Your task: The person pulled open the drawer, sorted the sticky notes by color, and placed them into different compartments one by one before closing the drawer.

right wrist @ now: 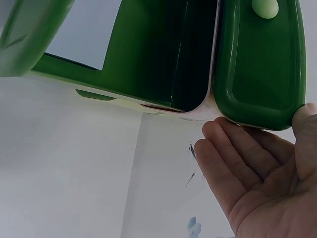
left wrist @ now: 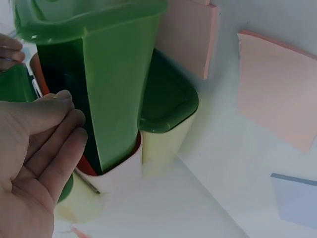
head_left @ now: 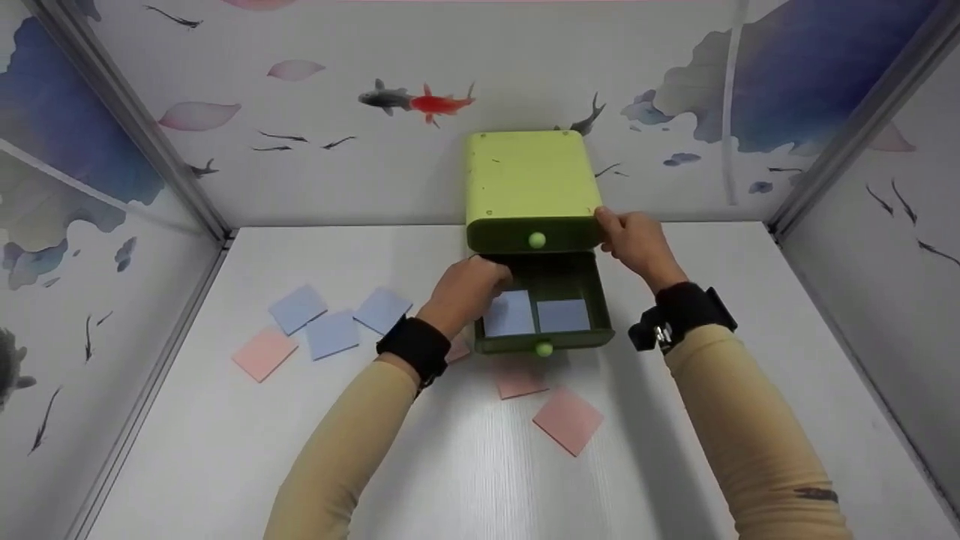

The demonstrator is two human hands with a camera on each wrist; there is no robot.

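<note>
A small green drawer cabinet (head_left: 532, 172) stands against the back wall, its lower drawer (head_left: 555, 343) pulled out toward me. Inside that drawer lie two blue sticky-note pads, one left (head_left: 510, 313) and one right (head_left: 564, 316) of a divider. My left hand (head_left: 465, 291) reaches over the drawer's left wall, thumb against curled fingers; the left wrist view shows nothing between them. At the cabinet's right front corner, my right hand (head_left: 637, 240) grips the upper part, thumb on the green front (right wrist: 262, 64) and the other fingers along the side.
Blue pads (head_left: 332, 334) and a pink pad (head_left: 265, 353) lie scattered on the white table (head_left: 225, 465) at left. More pink pads (head_left: 568, 421) rest in front of the drawer, one partly behind my left wrist. Patterned walls enclose the back and both sides.
</note>
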